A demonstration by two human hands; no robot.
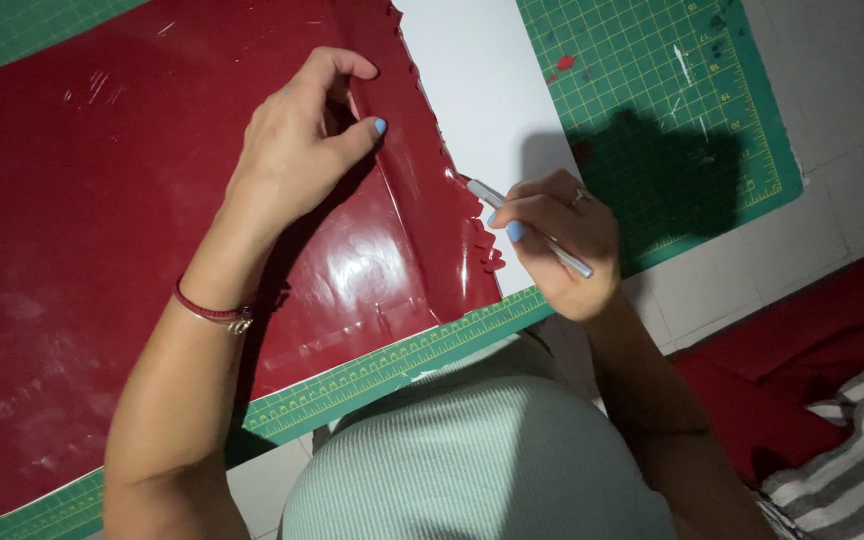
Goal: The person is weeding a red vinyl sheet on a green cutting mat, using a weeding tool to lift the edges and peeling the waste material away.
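A large glossy dark red sheet [102, 200] lies on a green cutting mat [672, 90] with a printed grid. Its right edge is cut into a jagged, scalloped line. My left hand [307, 140] rests on the red sheet near that edge, fingers curled and pressing down. My right hand [562, 245] grips a slim silver craft knife [537, 232], its tip touching the jagged edge of the red sheet. A white sheet [482, 80] lies under the red one, showing to its right.
Small red scraps [564, 63] lie on the mat at the upper right. The mat sits on a pale tiled floor [832, 150]. Red cloth [802, 350] and a grey-and-white striped fabric [852, 460] lie at the lower right. My knee in ribbed pale fabric [472, 460] fills the bottom centre.
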